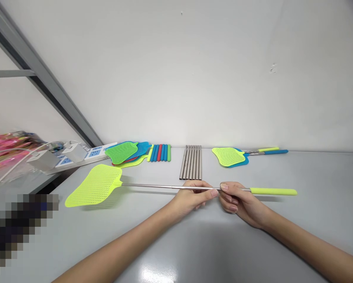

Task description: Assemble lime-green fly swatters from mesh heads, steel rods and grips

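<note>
Left hand (191, 197) and right hand (243, 203) clamp metal rod (152, 185) of yellow swatter (95, 187), partly hiding it; pink bundle (9, 151) at left is blurred, cut off.

There are three whole swatters (96, 186), seven loose grips (159, 153), seven metal tubes (192, 162) and two hands (191, 196).
</note>
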`<state>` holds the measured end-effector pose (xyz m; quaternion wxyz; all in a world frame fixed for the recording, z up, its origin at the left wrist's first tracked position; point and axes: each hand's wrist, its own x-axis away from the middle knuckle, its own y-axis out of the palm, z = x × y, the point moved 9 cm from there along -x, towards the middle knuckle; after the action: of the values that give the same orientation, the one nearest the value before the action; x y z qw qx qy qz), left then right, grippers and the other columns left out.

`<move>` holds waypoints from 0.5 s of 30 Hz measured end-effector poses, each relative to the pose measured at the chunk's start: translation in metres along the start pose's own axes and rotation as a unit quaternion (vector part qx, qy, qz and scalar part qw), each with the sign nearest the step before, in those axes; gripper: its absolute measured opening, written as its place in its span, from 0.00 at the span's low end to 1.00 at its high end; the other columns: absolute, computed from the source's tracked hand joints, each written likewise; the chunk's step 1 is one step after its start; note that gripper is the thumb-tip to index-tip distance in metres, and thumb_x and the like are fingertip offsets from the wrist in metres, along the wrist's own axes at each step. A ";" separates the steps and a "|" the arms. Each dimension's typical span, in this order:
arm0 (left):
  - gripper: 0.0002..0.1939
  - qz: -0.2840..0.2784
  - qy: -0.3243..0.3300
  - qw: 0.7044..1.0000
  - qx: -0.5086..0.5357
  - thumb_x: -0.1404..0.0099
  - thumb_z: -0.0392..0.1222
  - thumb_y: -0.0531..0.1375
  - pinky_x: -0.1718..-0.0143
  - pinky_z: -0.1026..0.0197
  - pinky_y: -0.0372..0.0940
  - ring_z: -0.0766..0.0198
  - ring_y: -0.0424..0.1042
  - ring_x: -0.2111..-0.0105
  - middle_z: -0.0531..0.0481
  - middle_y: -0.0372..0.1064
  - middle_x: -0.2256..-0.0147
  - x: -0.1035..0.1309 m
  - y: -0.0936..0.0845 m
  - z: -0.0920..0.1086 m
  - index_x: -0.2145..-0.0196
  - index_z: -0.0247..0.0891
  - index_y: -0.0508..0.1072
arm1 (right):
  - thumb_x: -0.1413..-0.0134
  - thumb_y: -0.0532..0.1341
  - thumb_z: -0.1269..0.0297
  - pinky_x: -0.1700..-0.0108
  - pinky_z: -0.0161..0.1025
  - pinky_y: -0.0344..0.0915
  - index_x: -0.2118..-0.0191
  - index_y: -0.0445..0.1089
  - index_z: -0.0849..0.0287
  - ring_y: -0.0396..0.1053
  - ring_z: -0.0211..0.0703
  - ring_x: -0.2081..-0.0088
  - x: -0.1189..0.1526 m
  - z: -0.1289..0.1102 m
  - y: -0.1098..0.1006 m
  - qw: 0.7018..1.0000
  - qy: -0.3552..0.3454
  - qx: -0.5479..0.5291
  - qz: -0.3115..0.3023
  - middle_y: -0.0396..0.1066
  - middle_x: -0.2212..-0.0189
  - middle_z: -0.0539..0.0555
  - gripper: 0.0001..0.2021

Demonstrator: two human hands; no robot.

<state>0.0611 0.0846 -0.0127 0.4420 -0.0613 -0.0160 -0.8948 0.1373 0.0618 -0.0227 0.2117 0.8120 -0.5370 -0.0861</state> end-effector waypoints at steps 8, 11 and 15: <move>0.16 -0.004 0.020 1.000 0.007 0.47 0.48 0.59 0.84 0.69 0.49 0.74 0.54 0.84 0.56 0.58 0.82 0.001 0.001 0.005 0.66 0.33 0.72 | 0.47 0.55 0.61 0.79 0.34 0.39 0.83 0.53 0.60 0.46 0.30 0.83 0.000 -0.002 0.001 1.000 -0.006 0.012 -0.001 0.47 0.87 0.44 0.17; 0.16 -0.012 0.021 1.000 0.003 0.47 0.48 0.59 0.83 0.69 0.50 0.74 0.54 0.83 0.55 0.59 0.82 0.002 0.001 0.005 0.64 0.34 0.72 | 0.49 0.57 0.60 0.80 0.33 0.39 0.83 0.55 0.61 0.46 0.29 0.84 -0.001 -0.001 0.000 1.000 -0.002 0.028 0.009 0.48 0.86 0.44 0.17; 0.17 -0.022 0.031 0.999 0.003 0.47 0.48 0.59 0.80 0.69 0.55 0.72 0.59 0.79 0.49 0.66 0.75 0.002 0.003 0.006 0.64 0.34 0.72 | 0.49 0.57 0.58 0.80 0.32 0.41 0.82 0.60 0.62 0.48 0.29 0.84 -0.001 0.001 0.000 0.999 -0.001 0.042 0.012 0.46 0.88 0.43 0.16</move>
<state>0.0628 0.0822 -0.0071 0.4225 -0.0321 -0.0067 -0.9058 0.1359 0.0628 -0.0240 0.1777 0.8138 -0.5498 -0.0621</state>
